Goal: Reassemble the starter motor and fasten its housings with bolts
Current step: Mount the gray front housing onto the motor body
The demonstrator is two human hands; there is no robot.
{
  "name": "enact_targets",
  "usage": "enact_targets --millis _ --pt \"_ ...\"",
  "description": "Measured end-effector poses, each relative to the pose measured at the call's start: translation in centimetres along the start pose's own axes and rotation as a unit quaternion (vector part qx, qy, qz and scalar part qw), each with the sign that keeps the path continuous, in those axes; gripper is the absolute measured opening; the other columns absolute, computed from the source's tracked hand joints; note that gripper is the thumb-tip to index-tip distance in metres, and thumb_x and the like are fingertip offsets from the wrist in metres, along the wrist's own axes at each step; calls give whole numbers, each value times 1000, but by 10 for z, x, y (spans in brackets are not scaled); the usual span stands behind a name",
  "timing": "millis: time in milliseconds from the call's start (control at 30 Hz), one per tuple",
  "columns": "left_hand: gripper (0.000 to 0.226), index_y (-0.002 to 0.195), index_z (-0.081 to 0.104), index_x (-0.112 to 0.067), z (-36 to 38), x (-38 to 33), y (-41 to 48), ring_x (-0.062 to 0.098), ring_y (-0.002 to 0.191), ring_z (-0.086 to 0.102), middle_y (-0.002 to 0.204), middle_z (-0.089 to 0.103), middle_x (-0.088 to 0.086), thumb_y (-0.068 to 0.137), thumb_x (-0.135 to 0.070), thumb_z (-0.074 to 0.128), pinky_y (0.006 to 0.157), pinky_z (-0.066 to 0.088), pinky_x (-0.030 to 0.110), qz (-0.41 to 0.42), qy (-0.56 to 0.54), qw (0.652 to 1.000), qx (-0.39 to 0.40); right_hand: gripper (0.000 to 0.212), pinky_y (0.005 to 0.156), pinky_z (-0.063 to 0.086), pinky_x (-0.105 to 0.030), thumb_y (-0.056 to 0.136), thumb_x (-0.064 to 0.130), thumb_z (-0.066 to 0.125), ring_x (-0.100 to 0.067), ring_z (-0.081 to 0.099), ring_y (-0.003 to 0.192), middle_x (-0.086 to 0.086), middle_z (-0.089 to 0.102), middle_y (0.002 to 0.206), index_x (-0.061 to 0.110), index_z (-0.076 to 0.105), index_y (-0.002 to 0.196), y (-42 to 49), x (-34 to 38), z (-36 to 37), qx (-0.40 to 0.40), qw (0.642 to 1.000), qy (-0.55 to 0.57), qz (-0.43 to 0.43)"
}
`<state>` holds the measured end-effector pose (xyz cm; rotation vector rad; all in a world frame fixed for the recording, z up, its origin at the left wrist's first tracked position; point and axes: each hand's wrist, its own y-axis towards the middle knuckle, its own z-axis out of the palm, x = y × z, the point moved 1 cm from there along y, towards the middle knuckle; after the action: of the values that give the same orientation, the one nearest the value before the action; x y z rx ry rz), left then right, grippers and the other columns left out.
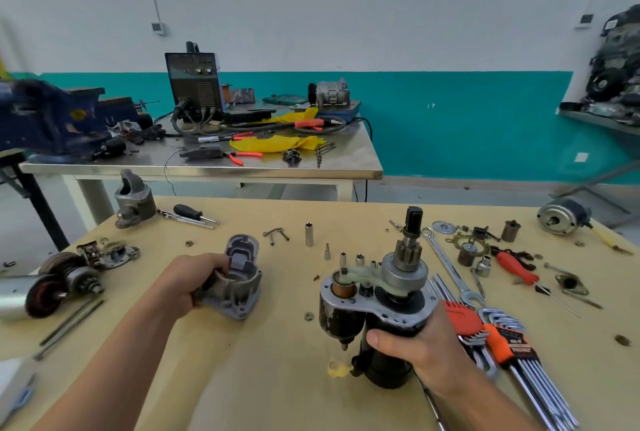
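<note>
Right grip [426, 347] is closest to the lens, fingers wrapped round the black motor body [388, 358] and clamped on it just under the mounting plate. The body stands upright, base seemingly down on the counter [277, 371]. Long axis is near vertical, pinion [408, 252] and shaft end pointing up, pale shift fork [363, 275] bridging solenoid [334, 313] to drive. Left grip [188, 283] is curled round the grey nose housing [242, 287], which rests on the counter left of the body, clearly apart from it. The housing lies tilted, nose end away from the camera; nothing loose shows in its hollow, and I can't tell for sure where its mating face points. My read: housing goes over the pinion end next, so the left grip carries it right and lines its bore with that upright shaft. No trays or bins: sockets [360, 259], wrench [450, 271] and hex key set [502, 344] lie loose beside the motor. Can't pick out the bolts.
</note>
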<state>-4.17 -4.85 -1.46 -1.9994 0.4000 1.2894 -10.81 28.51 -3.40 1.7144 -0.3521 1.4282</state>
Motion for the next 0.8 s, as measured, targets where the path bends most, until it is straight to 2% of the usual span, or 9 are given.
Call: enact_targets --millis 100,267,367,433,500,567,633,733,800 --pt "3 82 66 5 -10 -8 -9 21 40 55 59 56 12 81 3 68 43 47 31 78 -53 995 28 54 91 54 -25 67 14 84 -24 69 110 -6 74 114 26 71 118 1 -2 1 4 1000 -19 8" --pt "59 121 56 -3 5 -42 -53 35 94 73 105 74 17 72 -15 87 70 59 43 235 -141 948 160 59 96 54 -34 68 14 87 -27 67 113 -6 73 118 23 68 123 3 -5 0 6 999 -35 25" --pt "79 118 56 -15 31 -69 -96 26 75 75 89 76 13 55 -43 95 59 58 32 323 -101 928 155 61 99 53 -38 69 12 87 -28 66 115 -7 71 121 23 66 126 5 -5 0 4 998 -38 42" --pt "71 113 57 -32 45 -87 -122 15 67 73 80 75 0 54 -52 91 54 56 25 417 -30 901 114 61 99 52 -42 69 8 86 -28 66 115 -7 72 120 24 66 125 7 -4 -1 1 997 -51 52" --pt "72 122 52 -46 57 -104 -143 5 84 72 94 72 -17 59 -51 88 62 57 19 526 24 844 106 58 98 53 -44 69 7 86 -26 67 112 -6 73 117 25 67 121 8 -5 -2 -5 996 -63 65" --pt "76 138 43 -50 70 -116 -161 -6 105 63 114 62 -35 73 -49 83 79 51 9 608 66 781 127 56 92 55 -31 68 5 86 -22 69 108 -4 74 113 27 69 117 8 -2 -1 -12 995 -64 72" --pt "77 147 34 -49 84 -121 -175 -6 114 54 125 51 -41 81 -51 73 88 45 9 665 158 719 126 55 87 55 -24 65 5 85 -20 70 105 -3 75 110 27 70 113 9 -1 1 -11 995 -64 78" --pt "78 152 28 -44 99 -117 -185 11 104 49 131 48 -33 84 -55 66 90 41 25 730 312 598 107 49 87 56 -35 63 1 83 -25 71 99 -7 76 104 16 70 107 9 -2 2 -24 995 -55 80" --pt "81 153 28 -41 102 -112 -184 13 95 43 139 47 -30 84 -54 67 86 38 27 748 357 548 112 44 82 56 -36 62 -2 82 -26 71 94 -7 75 98 12 70 102 10 -1 3 -38 995 -48 77"
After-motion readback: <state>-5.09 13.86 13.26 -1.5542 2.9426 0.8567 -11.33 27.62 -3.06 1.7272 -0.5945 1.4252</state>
